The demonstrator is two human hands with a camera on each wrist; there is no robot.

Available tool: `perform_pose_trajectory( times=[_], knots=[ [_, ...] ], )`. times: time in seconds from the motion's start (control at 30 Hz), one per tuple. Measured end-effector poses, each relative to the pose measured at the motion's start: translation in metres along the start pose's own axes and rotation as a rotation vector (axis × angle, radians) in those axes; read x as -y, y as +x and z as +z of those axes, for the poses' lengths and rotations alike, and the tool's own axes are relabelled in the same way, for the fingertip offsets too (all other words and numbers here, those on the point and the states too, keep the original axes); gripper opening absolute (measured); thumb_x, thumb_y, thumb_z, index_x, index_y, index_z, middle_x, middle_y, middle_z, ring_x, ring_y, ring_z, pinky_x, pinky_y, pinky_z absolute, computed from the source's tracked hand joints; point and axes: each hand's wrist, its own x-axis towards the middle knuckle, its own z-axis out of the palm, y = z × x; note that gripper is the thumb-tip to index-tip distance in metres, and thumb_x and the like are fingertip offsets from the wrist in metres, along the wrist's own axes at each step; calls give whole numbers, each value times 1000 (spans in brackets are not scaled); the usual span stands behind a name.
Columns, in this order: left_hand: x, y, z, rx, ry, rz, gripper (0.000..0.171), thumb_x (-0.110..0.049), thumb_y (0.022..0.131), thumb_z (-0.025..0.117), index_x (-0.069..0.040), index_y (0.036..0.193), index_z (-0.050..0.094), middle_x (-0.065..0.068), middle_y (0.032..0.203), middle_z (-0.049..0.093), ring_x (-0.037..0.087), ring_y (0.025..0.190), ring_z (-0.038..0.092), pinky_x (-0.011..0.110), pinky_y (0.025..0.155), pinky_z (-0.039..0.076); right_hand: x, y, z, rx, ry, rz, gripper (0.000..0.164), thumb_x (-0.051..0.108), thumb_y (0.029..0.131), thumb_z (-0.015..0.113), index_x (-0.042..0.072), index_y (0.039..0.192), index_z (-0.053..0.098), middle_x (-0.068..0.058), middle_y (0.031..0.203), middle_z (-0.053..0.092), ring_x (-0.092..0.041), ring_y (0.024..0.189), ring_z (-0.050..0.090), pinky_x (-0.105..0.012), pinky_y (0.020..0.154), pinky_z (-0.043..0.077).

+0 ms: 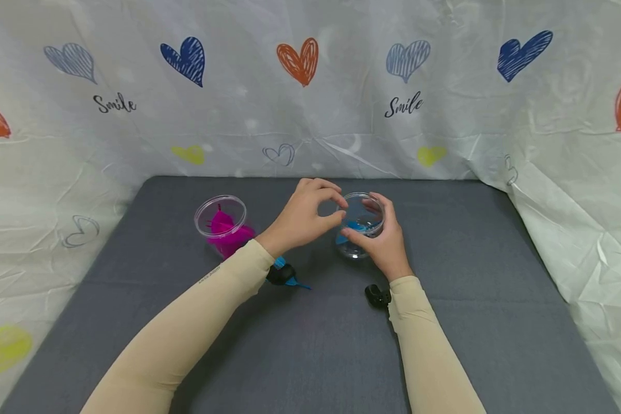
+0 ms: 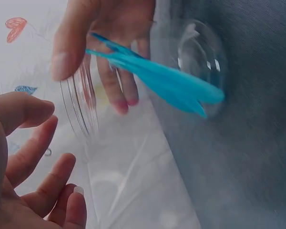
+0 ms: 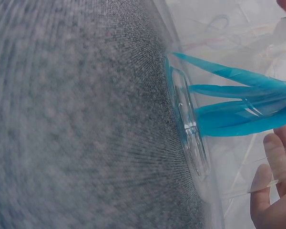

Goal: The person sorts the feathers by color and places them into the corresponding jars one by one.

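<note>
A clear plastic cup (image 1: pixel 359 252) stands on the dark tabletop with slim blue feather-like pieces (image 2: pixel 167 83) in it, also visible through the wall in the right wrist view. My right hand (image 1: pixel 385 244) grips this cup near its rim, thumb on the near side and fingers behind. Just left of the rim hovers my left hand (image 1: pixel 310 210), its fingers loosely bent; in the left wrist view nothing lies between them. Another clear cup (image 1: pixel 219 198), to the left, holds magenta feather-like pieces (image 1: pixel 221 221).
Magenta material (image 1: pixel 240 238) also shows beside the left cup, partly hidden by my left sleeve. Below that wrist is a black device (image 1: pixel 281 275) with bits of blue around it. Another black device (image 1: pixel 376 296) sits at my right wrist. A printed white sheet (image 1: pixel 341 115) hangs behind the table.
</note>
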Motion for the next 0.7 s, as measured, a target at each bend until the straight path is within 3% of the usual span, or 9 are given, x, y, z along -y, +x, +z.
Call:
perform_pose_trajectory(
  times=[0.13,0.3,0.53,0.7],
  knots=[
    [13,-18,-12,-17,9,-27,13,-30,102,75,-22,111,79,4,144,65,30,139,48,57,117,45,1,0,6,-2,5,-2,95,35,88,91,30,164,35,3,161,53,-20,154,47,-56,124,44],
    [26,-40,-23,16,37,-62,12,-28,101,76,-22,111,79,5,143,65,30,136,51,55,113,48,2,0,11,-8,-2,-14,91,37,88,91,37,162,38,4,159,55,-19,153,48,-56,124,43],
    [37,-65,-21,175,132,-7,19,-24,97,82,-15,115,79,6,137,66,29,130,53,46,108,55,2,-2,8,-17,0,-18,89,34,88,91,37,161,39,4,158,57,-19,152,48,-57,123,43],
    [45,-82,-18,276,229,40,16,-23,97,82,-16,111,80,4,134,67,26,129,55,41,108,56,3,-2,7,-20,16,-15,92,28,87,91,29,163,38,0,158,57,-21,152,47,-57,124,42]
  ],
)
